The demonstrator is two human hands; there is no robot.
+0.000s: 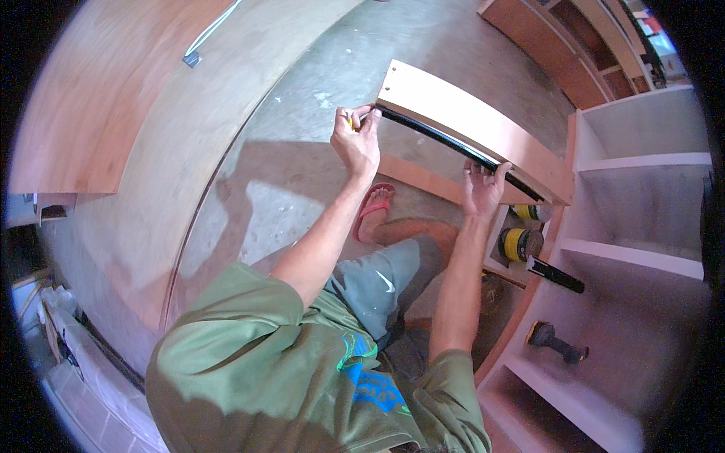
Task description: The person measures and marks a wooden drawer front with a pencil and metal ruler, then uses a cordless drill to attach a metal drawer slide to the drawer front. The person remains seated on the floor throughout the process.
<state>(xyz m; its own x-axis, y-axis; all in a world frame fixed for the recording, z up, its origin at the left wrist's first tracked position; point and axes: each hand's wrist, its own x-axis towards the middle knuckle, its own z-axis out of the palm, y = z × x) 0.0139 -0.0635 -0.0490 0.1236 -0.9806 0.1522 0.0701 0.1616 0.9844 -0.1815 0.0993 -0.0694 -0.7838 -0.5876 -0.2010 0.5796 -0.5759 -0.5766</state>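
Above the grey floor (294, 162), a pale wooden board (468, 109) has a black rail (434, 133) along its near edge; the left hand's (356, 143) fingers pinch the rail's left end, the right hand's (482, 192) curl around it nearer its right end.

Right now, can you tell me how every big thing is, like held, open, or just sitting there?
Left hand: gripping the black rail
Right hand: gripping the black rail
Pale board: black rail along its edge
Second rail: not held
Cabinet: open-fronted
Dark power tool: unheld
Red sandal: worn
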